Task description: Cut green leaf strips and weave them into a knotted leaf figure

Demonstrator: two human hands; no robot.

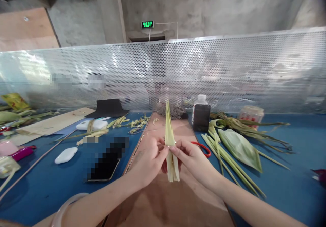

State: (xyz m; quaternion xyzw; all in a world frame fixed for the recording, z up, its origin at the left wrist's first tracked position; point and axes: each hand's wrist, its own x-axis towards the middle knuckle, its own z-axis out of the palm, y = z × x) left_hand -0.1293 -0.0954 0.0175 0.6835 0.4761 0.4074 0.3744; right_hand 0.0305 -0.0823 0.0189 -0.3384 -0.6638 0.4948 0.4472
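Head view: left hand (150,159) and right hand (189,157) pinch an upright pale leaf strip (170,142) between them, above the board's (165,200) middle; a green sign (147,24) reads EXIT.

On the bench (292,186), a board (173,200) lies centre; a phone (104,166) lies left of it, leaves (239,147) right, a bottle (201,114) behind.

Single head cam only, no second view to overlap. It sat above and behind the grip, faced forward and down across the table (292,186). Close range: both forearms entered from the bottom edge, grip landed just below frame centre. Beyond the grip it took in the perforated metal screen (229,71) and concrete wall (203,6).
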